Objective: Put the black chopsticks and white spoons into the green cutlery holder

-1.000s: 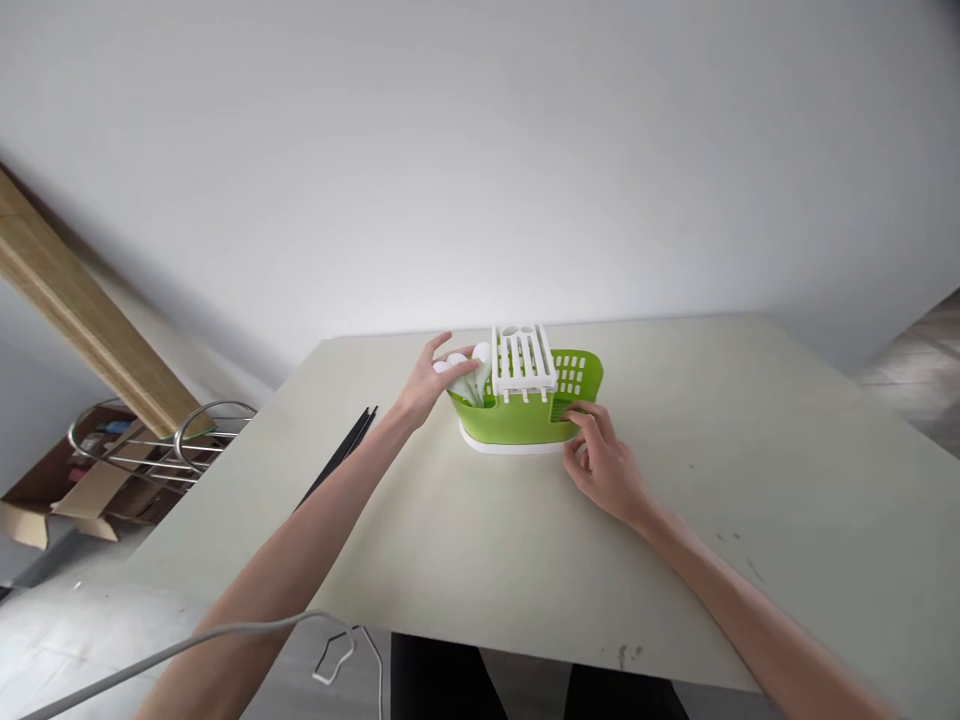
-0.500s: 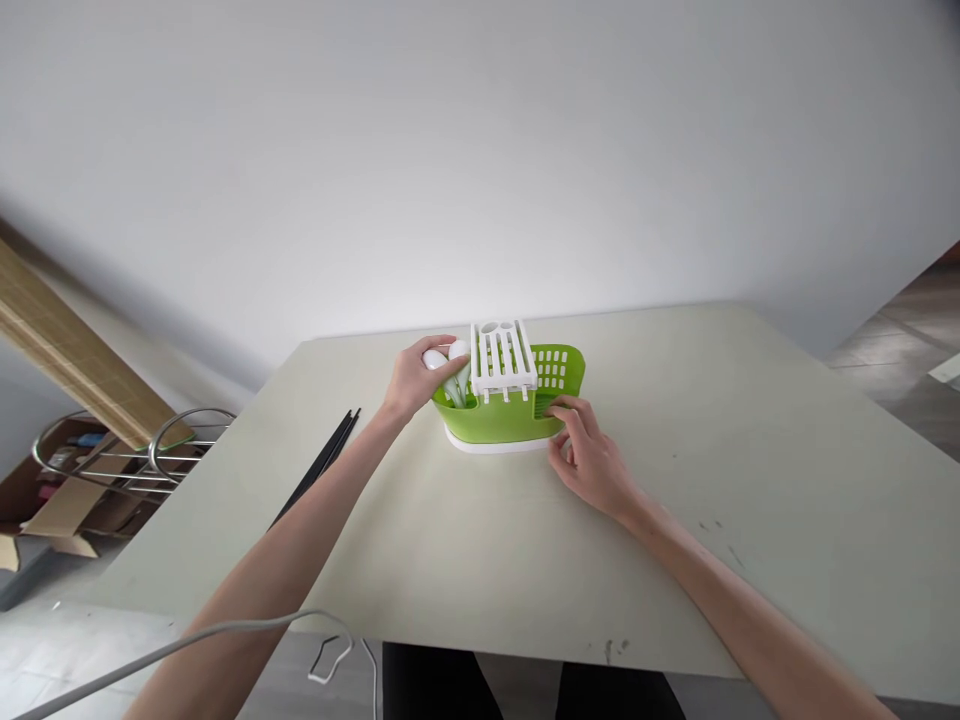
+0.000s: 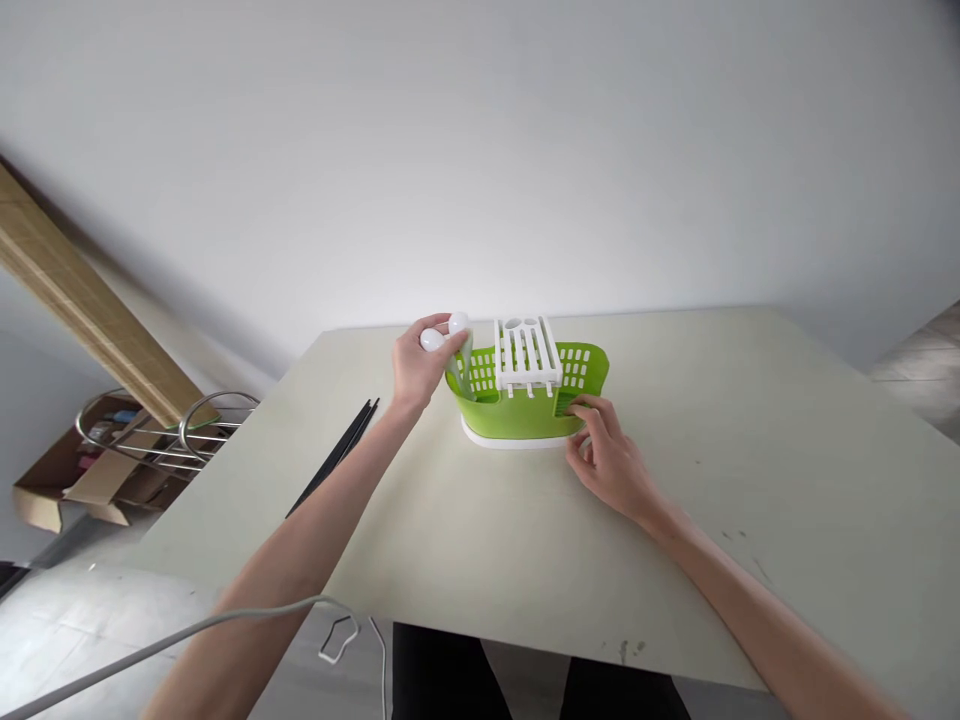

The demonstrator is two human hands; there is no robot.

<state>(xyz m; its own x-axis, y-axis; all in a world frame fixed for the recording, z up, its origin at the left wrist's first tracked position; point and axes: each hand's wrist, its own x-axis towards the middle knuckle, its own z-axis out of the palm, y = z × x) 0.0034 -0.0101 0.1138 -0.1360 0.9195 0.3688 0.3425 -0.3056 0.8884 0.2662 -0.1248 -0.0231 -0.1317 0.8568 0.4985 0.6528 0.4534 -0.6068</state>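
A green basket (image 3: 517, 421) with a white base (image 3: 487, 441) stands on the table, a slotted white rack (image 3: 528, 358) fixed across its middle. Closed round two white spoons (image 3: 433, 341), my left hand (image 3: 420, 368) is at the basket's left end. The rounded bowls point up, and the pale handles hang down inside the basket's left part. My right hand (image 3: 611, 460) grips the low front rim at the basket's right end, fingers over the edge and thumb outside. A pair of black chopsticks (image 3: 334, 457) lies left of my left forearm.
A grey cable (image 3: 225, 618) crosses in front of my left forearm. Beyond the table's left edge are a metal wire rack (image 3: 180, 440), an open cardboard box (image 3: 45, 495) and a long leaning cardboard piece (image 3: 90, 310). A wall (image 3: 525, 150) rises behind the table.
My left hand has lifted the spoons higher and a little leftward relative to the basket. My right hand keeps its grip on the rim. The whole view has shifted slightly.
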